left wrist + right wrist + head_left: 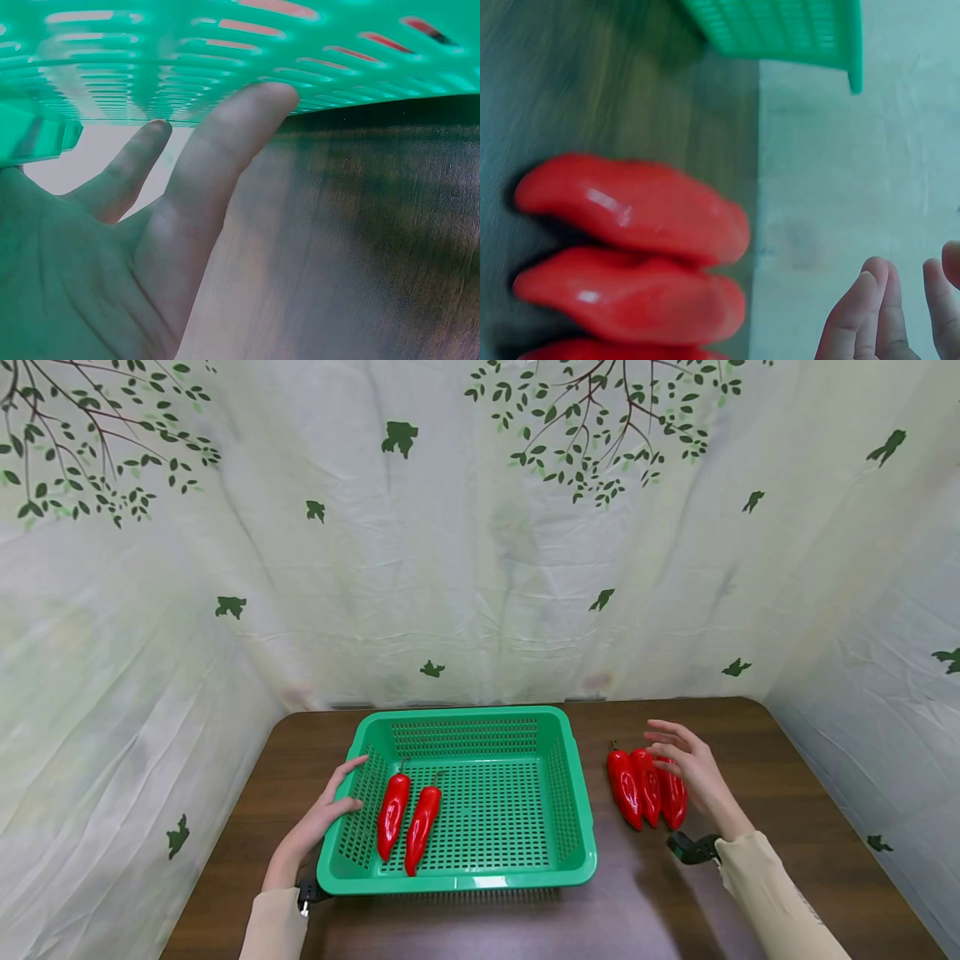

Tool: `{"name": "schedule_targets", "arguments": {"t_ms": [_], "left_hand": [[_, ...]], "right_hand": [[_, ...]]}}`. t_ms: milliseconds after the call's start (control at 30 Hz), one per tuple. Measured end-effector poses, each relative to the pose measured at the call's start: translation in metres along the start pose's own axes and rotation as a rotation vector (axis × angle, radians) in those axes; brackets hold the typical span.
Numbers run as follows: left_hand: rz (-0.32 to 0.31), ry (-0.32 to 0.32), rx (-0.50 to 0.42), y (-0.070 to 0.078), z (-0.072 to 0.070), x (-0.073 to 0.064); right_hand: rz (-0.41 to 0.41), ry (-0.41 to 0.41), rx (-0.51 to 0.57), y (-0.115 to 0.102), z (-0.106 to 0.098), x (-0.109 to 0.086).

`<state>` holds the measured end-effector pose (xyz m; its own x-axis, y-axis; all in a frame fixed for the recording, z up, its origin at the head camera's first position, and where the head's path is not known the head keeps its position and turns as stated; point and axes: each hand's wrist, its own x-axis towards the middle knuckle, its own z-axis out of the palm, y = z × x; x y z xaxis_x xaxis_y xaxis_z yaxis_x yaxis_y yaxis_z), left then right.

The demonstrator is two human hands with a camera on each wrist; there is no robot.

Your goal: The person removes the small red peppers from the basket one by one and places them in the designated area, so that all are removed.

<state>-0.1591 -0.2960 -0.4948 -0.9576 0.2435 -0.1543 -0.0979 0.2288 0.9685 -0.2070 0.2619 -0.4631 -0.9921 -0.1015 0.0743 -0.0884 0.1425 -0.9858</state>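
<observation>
A green plastic basket (480,883) with slotted walls stands on the table. Two red chili peppers (393,817) lie in its left half, side by side. My left hand (318,822) is at the basket's left side, thumb and fingers extended; in the left wrist view the thumb (217,157) lies along the slotted wall from outside. To the right of the basket, three more red peppers (624,787) lie in a row on the table. Over the rightmost of them hovers my right hand (693,772), fingers loosely bent and holding nothing. The right wrist view shows its fingertips (862,300) apart from the peppers.
The brown wooden table (622,910) has its back edge against a pale curtain (480,568) printed with leaves and branches. Curtain also hangs at both sides. A black wrist strap mount (693,847) sticks out under the right wrist.
</observation>
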Motion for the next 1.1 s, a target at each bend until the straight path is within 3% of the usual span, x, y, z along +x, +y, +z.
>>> {"name": "schedule_targets", "arguments": {"t_ms": [500, 1100], "left_hand": [[0.005, -0.007, 0.000, 0.001, -0.001, 0.002], [0.024, 0.001, 0.021, -0.002, -0.001, 0.002]], "right_hand": [[-0.020, -0.111, 0.055, -0.032, 0.039, 0.004], [-0.028, -0.221, 0.085, -0.049, 0.076, 0.006]]}}
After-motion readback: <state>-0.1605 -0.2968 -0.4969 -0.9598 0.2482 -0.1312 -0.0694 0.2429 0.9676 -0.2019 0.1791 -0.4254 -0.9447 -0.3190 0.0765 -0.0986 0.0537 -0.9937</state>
